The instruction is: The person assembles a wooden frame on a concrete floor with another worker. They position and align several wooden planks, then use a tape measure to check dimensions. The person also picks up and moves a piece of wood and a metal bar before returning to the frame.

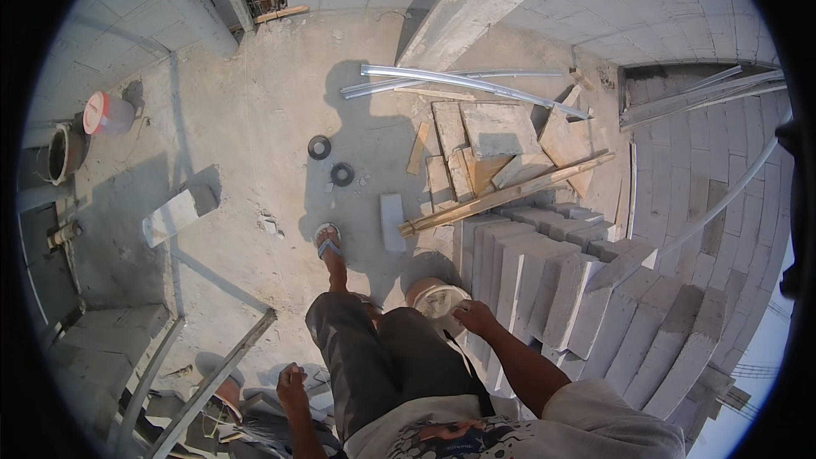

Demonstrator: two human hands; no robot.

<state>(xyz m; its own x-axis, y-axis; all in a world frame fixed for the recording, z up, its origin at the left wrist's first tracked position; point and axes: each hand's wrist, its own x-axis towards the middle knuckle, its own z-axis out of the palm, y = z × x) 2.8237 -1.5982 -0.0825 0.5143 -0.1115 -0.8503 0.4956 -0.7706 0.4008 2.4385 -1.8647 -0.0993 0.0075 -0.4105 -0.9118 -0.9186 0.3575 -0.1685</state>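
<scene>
My right hand (474, 320) is closed at the right side of a round bucket (418, 292); its fingers curl at the rim. Pale grey stuff shows inside the bucket, which hangs or stands beside my right leg. Off to the left of my legs, my left hand (291, 381) hangs low with its fingers bent together; whether anything small is in them is hidden. My sandalled foot (328, 240) is on the concrete floor, left of a single light block (392, 222).
Stacked grey blocks (527, 276) rise close on my right. Ahead lie boards and slabs (497, 132), a long timber (510, 193) and metal channels (442, 76). Two black rings (342, 174) are on the floor. A slanting pole (212, 382) stands at lower left; a lidded bucket (108, 114) is far left.
</scene>
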